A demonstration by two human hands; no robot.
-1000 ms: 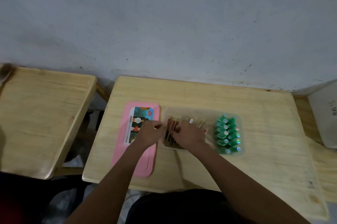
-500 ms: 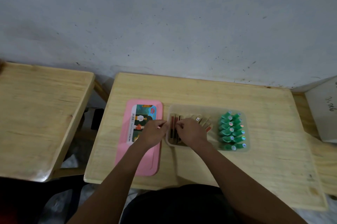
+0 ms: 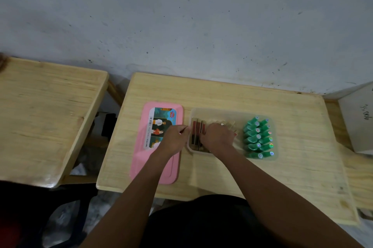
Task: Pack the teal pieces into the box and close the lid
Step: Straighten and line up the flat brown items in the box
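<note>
Since the earlier frame both hands have drifted toward the box's (image 3: 232, 111) left end, and more of the upright gold-and-red pieces (image 3: 196, 132) shows between them. The left hand (image 3: 175, 140) is curled at the box's left rim, over the pink lid (image 3: 141, 159); something thin seems pinched in its fingers, but I cannot tell what. The right hand (image 3: 219, 136) lies fingers-down on the gold pieces inside the box; whether it grips any I cannot tell.

One clear box sits on one table (image 3: 282, 177), one lid flat beside it on the left, off the box. The teal pieces (image 3: 258, 138) lie packed at the box's right end in two columns, roughly seven each, about fourteen; the near ones blur together. About three gold pieces are clear, the rest hidden under the right hand. A second table (image 3: 40, 116) stands left, cut off by the frame.
</note>
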